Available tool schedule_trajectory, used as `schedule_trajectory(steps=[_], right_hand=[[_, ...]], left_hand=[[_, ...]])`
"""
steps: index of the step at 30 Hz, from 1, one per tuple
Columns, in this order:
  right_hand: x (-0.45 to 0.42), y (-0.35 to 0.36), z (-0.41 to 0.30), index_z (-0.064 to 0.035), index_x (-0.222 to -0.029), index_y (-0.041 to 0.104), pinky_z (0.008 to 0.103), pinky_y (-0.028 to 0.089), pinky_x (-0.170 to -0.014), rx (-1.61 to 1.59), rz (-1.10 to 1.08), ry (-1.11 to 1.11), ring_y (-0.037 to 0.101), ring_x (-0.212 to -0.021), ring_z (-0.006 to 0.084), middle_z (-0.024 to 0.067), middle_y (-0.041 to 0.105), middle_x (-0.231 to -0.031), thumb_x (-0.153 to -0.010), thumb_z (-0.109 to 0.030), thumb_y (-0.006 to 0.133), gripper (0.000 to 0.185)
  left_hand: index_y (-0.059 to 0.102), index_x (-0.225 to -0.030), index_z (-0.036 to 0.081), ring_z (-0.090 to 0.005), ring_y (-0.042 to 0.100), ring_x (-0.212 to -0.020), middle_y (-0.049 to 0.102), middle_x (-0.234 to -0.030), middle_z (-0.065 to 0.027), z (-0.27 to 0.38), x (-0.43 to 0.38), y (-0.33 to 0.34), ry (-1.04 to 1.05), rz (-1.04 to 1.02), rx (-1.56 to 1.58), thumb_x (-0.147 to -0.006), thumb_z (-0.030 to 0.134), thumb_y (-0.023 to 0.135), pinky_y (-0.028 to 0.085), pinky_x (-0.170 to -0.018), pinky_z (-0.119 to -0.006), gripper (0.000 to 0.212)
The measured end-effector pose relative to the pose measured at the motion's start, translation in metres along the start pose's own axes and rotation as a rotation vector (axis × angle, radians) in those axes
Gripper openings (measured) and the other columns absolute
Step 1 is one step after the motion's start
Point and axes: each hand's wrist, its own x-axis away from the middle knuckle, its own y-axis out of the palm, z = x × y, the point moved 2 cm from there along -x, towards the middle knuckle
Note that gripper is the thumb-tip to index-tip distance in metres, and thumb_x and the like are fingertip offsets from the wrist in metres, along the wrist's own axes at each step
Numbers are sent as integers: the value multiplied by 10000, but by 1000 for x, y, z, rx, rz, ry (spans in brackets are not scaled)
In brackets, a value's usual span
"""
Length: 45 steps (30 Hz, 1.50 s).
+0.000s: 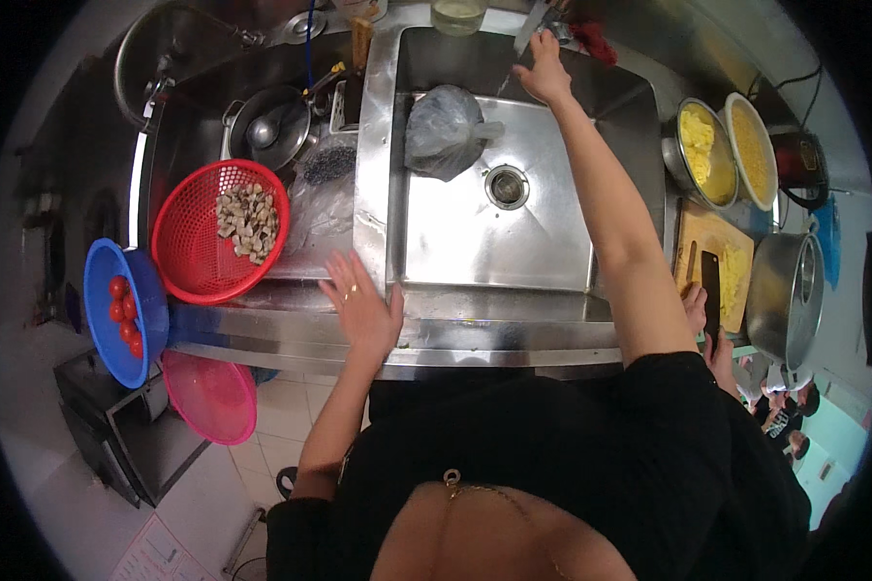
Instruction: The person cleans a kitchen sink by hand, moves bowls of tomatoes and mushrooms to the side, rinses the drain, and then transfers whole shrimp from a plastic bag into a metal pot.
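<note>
My left hand [360, 303] is spread with nothing in it, over the front rim of the steel sink, near the divider between the two basins. My right hand [546, 72] reaches to the back of the right basin, beside the faucet [530, 27], fingers apart. A tied grey plastic bag [445, 132] sits in the right basin, left of the drain [507, 187]. In the left basin, a red colander [200, 247] holds clams [249, 221]. Behind it are a pan [285, 149] with a ladle and a clear bag [327, 203] with dark contents.
At far left, a blue basin [96, 319] holds tomatoes [128, 330]; a pink basin [211, 399] sits lower. At right, another person's hands [719, 356] hold a cleaver [711, 290] on a wooden cutting board [741, 240], near a large pot [781, 290] and bowls of yellow food [697, 145].
</note>
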Motion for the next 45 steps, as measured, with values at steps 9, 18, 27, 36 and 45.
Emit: schedule_trajectory(steps=[9,18,27,36,45], right_hand=[[35,-36,-58,17,-822,597,272,514,-524,-1141,-791,427,596,-551,154,75,602,-662,-849,-344,596,362],[23,-70,-38,4,-973,620,248,514,-635,-1115,-813,169,631,-700,129,69,661,-812,-870,-235,566,265],[-44,-179,4,-43,-941,592,316,446,-730,-1373,-178,144,574,-844,167,62,607,-892,-679,-121,682,288],[1,-209,80,-25,-938,535,282,430,-610,-1491,-179,271,577,-727,144,62,604,-804,-696,-114,701,307],[231,-48,14,-219,-1255,470,440,408,-908,-274,-681,109,521,-1092,288,117,499,-1257,-806,-284,614,476]], left_hand=[[267,-1330,-74,-375,171,-1330,219,-1410,-257,41,-186,19,294,280,-121,-819,120,481,108,-1074,-504,587],[540,-1081,-29,-185,597,-894,590,-1011,-104,156,-306,42,-136,-886,1809,-851,33,507,503,-800,-315,240],[545,-1137,-13,-139,576,-844,606,-1024,-63,237,-340,53,75,-846,1326,-780,2,603,471,-745,-235,362],[552,-1008,-19,-47,373,-448,564,-710,-32,311,-256,34,113,-883,1151,-881,121,549,231,-387,-178,189],[499,-1249,158,-314,487,-1126,519,-1186,-174,134,-198,106,918,-670,-577,-751,241,675,366,-931,-530,535]])
